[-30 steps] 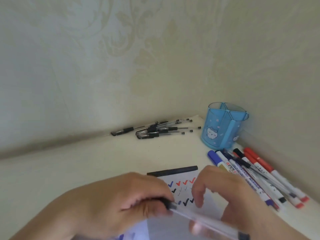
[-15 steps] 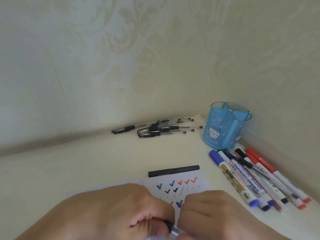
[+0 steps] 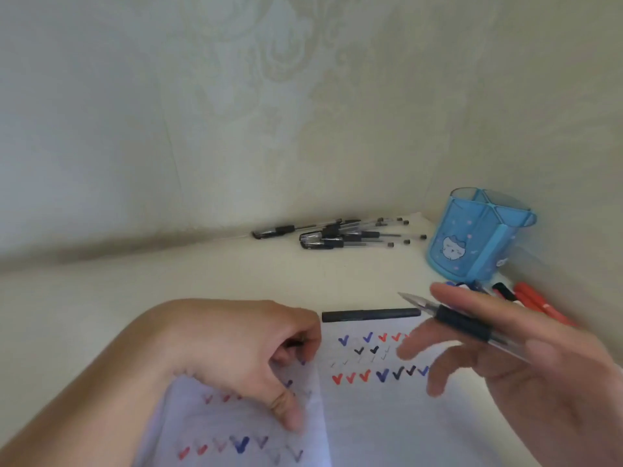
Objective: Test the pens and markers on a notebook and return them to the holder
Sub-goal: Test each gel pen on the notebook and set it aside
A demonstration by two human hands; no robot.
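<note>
An open notebook (image 3: 371, 416) lies in front of me, its pages covered with red, blue and black tick marks. My right hand (image 3: 539, 372) holds a clear pen with a black grip (image 3: 462, 323) above the right page, its bare tip pointing up and left. My left hand (image 3: 242, 348) rests on the left page with its fingers curled round a small dark piece, apparently the pen's cap (image 3: 292, 343). The blue pen holder (image 3: 472, 237) stands upright in the corner at the back right, with nothing sticking out of it.
A black marker (image 3: 371, 315) lies across the top edge of the notebook. Several black gel pens (image 3: 344, 235) lie along the back wall. Red and blue markers (image 3: 536, 299) lie beside the holder, partly behind my right hand. Walls close the back and right.
The two hands, joined on the pen before, have come apart. My right hand has lifted the uncapped pen to the right, and my left hand has dropped onto the left page.
</note>
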